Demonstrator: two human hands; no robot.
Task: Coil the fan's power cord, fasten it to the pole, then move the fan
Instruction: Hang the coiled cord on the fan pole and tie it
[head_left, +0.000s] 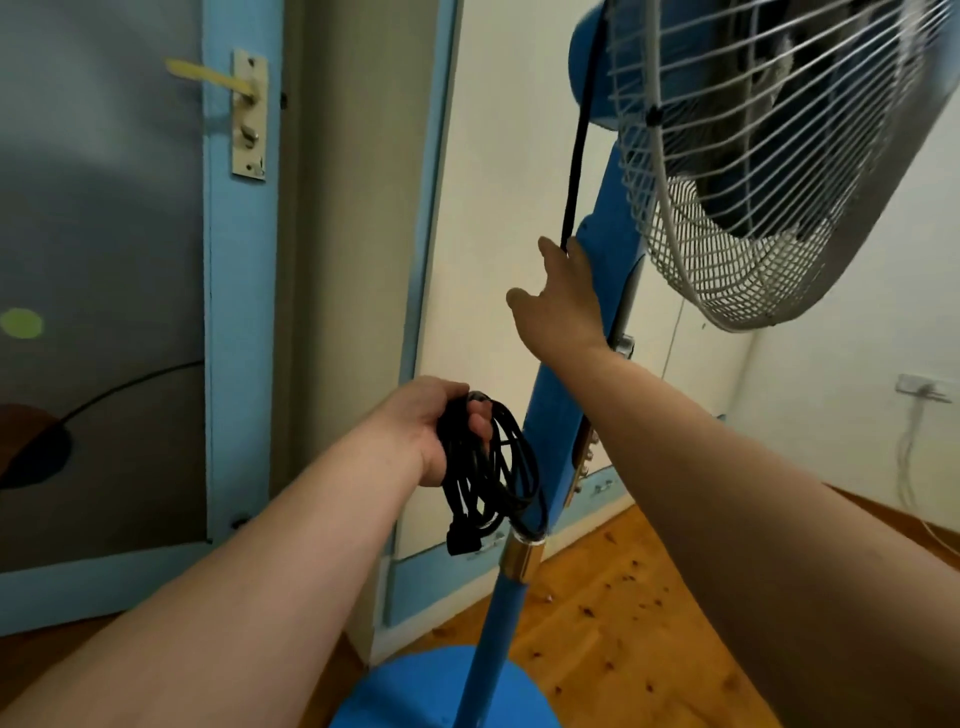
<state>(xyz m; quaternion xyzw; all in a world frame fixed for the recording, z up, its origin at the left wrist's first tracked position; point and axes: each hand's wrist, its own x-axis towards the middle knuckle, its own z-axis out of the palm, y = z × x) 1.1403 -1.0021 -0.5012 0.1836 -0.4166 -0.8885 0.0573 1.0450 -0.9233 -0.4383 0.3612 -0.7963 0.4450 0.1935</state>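
A blue pedestal fan stands in front of me, its white wire grille (769, 171) at the upper right and its blue pole (511, 587) running down to a round blue base (415, 691). My left hand (431, 426) grips a black coil of the power cord (493, 467) beside the pole, with the plug (462, 540) hanging at the bottom. My right hand (561, 296) is up at the fan's neck, fingers on the straight run of cord (579, 156) that drops from the motor housing. How the fingers close around it is hidden.
A blue-framed door (239, 312) with a handle plate (249, 114) stands at the left. A cream wall lies behind the fan, with a socket (922, 389) and white cable at the right. The wooden floor (649, 597) is dotted with small dark debris.
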